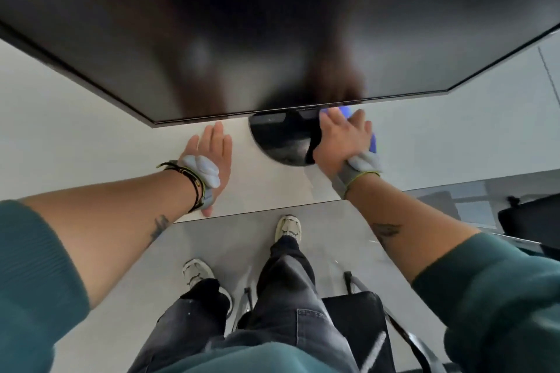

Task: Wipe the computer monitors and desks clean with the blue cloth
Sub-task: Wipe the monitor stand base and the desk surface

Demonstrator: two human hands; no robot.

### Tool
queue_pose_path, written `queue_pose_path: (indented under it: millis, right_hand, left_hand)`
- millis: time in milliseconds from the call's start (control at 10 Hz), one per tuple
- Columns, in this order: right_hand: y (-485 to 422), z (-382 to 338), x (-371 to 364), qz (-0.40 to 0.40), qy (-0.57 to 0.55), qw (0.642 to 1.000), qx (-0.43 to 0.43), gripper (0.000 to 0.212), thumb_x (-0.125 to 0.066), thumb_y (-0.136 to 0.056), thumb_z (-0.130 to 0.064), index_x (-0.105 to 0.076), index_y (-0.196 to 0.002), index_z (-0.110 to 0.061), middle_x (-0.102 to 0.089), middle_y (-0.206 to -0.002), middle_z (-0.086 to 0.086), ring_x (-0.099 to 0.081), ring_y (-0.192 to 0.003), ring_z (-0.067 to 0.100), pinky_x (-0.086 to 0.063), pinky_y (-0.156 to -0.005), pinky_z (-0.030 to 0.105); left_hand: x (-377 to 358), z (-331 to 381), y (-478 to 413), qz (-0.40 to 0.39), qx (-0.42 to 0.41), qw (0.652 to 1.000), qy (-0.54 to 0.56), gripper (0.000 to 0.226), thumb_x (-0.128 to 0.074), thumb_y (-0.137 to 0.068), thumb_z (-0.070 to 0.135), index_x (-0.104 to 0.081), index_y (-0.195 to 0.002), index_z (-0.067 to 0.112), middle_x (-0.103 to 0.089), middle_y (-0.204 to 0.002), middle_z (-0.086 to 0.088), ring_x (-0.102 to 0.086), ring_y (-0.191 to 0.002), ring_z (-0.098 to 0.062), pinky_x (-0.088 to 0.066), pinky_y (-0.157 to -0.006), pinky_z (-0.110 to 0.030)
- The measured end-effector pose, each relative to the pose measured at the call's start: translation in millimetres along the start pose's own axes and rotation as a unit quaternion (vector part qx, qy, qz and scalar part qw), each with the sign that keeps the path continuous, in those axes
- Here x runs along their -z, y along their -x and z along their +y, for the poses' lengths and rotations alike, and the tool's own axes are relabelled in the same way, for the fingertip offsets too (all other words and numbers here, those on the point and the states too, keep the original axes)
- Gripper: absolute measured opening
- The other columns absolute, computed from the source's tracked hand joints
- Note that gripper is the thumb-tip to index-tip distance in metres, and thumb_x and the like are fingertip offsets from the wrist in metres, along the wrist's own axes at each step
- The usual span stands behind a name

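Note:
A large dark monitor [272, 24] fills the top of the view, its screen off and showing a dim reflection. Its round black base [281, 139] rests on the white desk [75, 118]. My right hand [342, 139] lies flat on the blue cloth [373, 142], pressing it against the desk at the right edge of the base, just under the monitor's lower edge. Only slivers of the cloth show past my fingers. My left hand [209, 154] rests palm down on the desk left of the base, fingers spread, holding nothing.
The desk's front edge runs below my hands. Beneath it I see a grey floor, my legs and shoes [288, 228], a black chair [357, 327] with metal legs at lower right, and another dark chair [530, 221] at the far right.

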State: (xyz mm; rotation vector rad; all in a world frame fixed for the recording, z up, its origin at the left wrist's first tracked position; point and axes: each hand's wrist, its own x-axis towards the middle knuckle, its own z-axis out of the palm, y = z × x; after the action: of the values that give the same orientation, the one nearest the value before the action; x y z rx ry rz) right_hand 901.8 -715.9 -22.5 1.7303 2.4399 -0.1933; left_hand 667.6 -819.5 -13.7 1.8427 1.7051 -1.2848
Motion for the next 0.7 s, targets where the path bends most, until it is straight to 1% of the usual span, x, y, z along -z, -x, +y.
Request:
queue_pose_path:
  millis: [100,200,300,400,500,600,700]
  right_hand:
    - [31.0,-40.7,-26.8,0.048,-0.030,0.958,0.281,0.058,-0.050,-0.070,-0.011,-0.062,-0.127,-0.015,-0.059,-0.133,0.004,-0.044,-0.081,0.032,-0.032,-0.069,0.035]
    - [6.6,-27.3,-18.2,0.079,-0.063,0.988,0.119,0.046,-0.053,-0.066,-0.011,-0.062,-0.111,-0.016,-0.062,-0.115,0.009,-0.049,-0.084,0.035,-0.043,-0.072,0.039]
    - [-2.1,-43.4,5.9,0.024,-0.075,0.996,-0.042,0.033,-0.053,-0.074,-0.012,-0.061,-0.105,-0.018,-0.060,-0.109,0.007,-0.048,-0.102,0.037,-0.036,-0.081,0.039]
    - [22.1,-91.5,3.6,-0.083,-0.029,0.952,0.294,0.051,-0.062,-0.077,-0.017,-0.061,-0.125,-0.030,-0.054,-0.121,0.002,-0.049,-0.099,0.031,-0.032,-0.075,0.032]
    - [32.4,-71.8,-13.2,0.043,-0.094,0.940,0.326,0.048,-0.059,-0.069,-0.011,-0.072,-0.113,-0.025,-0.064,-0.119,-0.003,-0.048,-0.080,0.030,-0.033,-0.068,0.033]
    - [11.1,-26.0,-7.7,0.152,-0.122,0.978,0.068,0.051,-0.039,-0.070,-0.014,-0.072,-0.109,-0.013,-0.068,-0.110,0.008,-0.055,-0.089,0.037,-0.045,-0.073,0.039]
    - [-7.7,-31.7,-10.2,0.113,-0.123,0.984,-0.060,0.048,-0.042,-0.063,-0.014,-0.069,-0.102,-0.009,-0.068,-0.104,0.011,-0.055,-0.094,0.041,-0.039,-0.074,0.036]
  left_hand:
    - [-1.8,-1.7,1.6,0.001,-0.001,1.000,0.006,0.161,-0.086,-0.058,0.065,0.026,-0.146,-0.010,0.031,-0.152,-0.037,0.019,-0.147,-0.050,-0.005,-0.122,-0.058]
    - [-3.3,-7.3,3.3,0.005,-0.008,1.000,0.003,0.161,-0.084,-0.058,0.068,0.027,-0.146,-0.008,0.032,-0.153,-0.034,0.020,-0.148,-0.047,-0.005,-0.122,-0.058]
    - [-5.8,-8.5,-0.3,0.010,-0.012,1.000,0.008,0.163,-0.084,-0.056,0.070,0.027,-0.147,-0.006,0.033,-0.153,-0.033,0.021,-0.148,-0.046,-0.005,-0.121,-0.059]
    - [-5.6,-10.5,0.1,0.026,-0.003,0.999,0.041,0.167,-0.086,-0.048,0.072,0.026,-0.150,0.000,0.032,-0.156,-0.028,0.021,-0.149,-0.041,-0.006,-0.122,-0.057]
    - [-14.8,-15.6,-0.1,0.049,-0.004,0.996,0.078,0.157,-0.087,-0.055,0.064,0.020,-0.154,0.005,0.027,-0.161,-0.019,0.019,-0.151,-0.035,-0.004,-0.121,-0.059]
    - [-15.0,-12.1,3.7,0.113,-0.009,0.974,0.194,0.132,-0.089,-0.066,0.033,0.002,-0.159,0.010,0.015,-0.166,-0.013,0.011,-0.153,-0.030,-0.001,-0.120,-0.062]
    - [-15.6,-13.5,1.1,0.114,-0.010,0.972,0.204,0.125,-0.083,-0.074,0.037,0.004,-0.159,0.008,0.017,-0.165,-0.015,0.012,-0.153,-0.032,-0.001,-0.120,-0.061]
